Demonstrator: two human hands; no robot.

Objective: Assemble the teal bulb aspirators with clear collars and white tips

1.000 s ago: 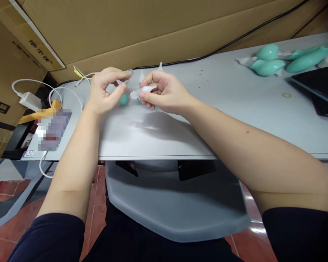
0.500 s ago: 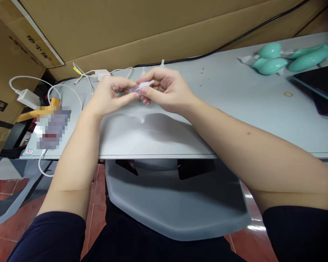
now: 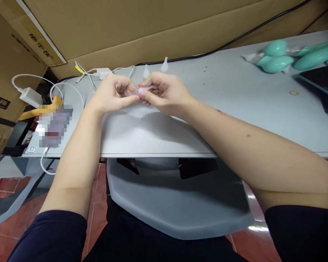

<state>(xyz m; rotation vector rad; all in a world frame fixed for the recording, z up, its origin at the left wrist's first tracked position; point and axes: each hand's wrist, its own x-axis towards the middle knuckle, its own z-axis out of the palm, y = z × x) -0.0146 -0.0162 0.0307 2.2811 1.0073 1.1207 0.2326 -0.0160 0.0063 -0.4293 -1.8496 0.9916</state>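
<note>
My left hand (image 3: 113, 94) is closed round a small clear plastic tube (image 3: 133, 93), pinched between thumb and fingers. A bit of green shows by its palm, mostly hidden. With thumb and fingertips, my right hand (image 3: 164, 91) pinches a translucent white nozzle (image 3: 145, 88) at the tube's right end. Tube and nozzle lie in one line, nearly level, just above the table; whether they are joined is hidden by the fingers. Behind my hands stand two similar white nozzles, one (image 3: 145, 72) close to my right fingers and another (image 3: 164, 64) farther right.
Several green bulbs (image 3: 277, 63) with clear parts lie at the right rear, near a dark flat device (image 3: 321, 82). A blurred-out phone (image 3: 57, 127), white cables and a charger (image 3: 30, 97) are at left. Cardboard (image 3: 153, 29) walls the back; a grey stool (image 3: 180, 207) stands below the table edge.
The nozzle in my right fingers has tipped closer to level and more of it is covered. Both standing nozzles show more clearly as the view has shifted slightly.
</note>
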